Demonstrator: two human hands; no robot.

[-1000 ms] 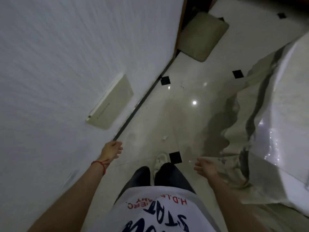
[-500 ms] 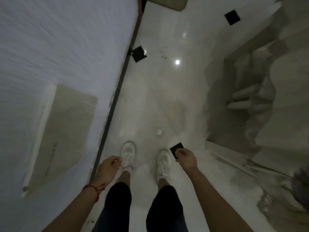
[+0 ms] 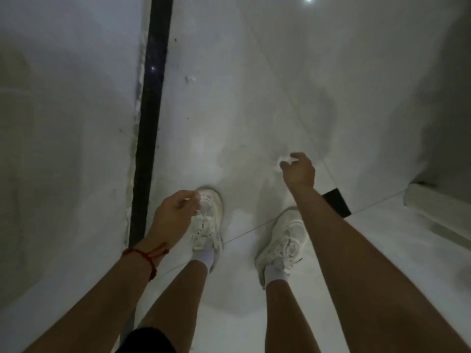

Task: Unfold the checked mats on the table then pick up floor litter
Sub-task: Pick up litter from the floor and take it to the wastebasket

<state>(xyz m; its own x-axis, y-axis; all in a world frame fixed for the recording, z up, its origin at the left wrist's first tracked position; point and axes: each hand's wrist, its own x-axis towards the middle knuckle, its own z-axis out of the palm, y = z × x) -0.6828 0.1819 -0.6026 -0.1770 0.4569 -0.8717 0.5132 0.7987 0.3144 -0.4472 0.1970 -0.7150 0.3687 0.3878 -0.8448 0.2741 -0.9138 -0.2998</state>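
Head view looks straight down on a pale tiled floor [image 3: 229, 110] in dim light. No brand, label or writing can be read anywhere in this view. The right hand [image 3: 299, 171] reaches down at about 1 o'clock from the feet, its fingers curled and spread a little around a small white scrap of litter [image 3: 283, 159] on the floor; fingertips sit right at the scrap, though whether they grip it cannot be told. A second, smaller scrap [image 3: 191, 79] lies farther off at 11 o'clock, near the black strip [image 3: 150, 123] along the foot of the wall [image 3: 63, 123]. The left hand [image 3: 175, 215] hangs loosely curled above the left shoe [image 3: 207, 220], holding nothing visible, with a red string bracelet [image 3: 146, 254] on its wrist. The right shoe [image 3: 283, 240], also white, stands just beside a black inset tile [image 3: 336, 202] at 3 o'clock.
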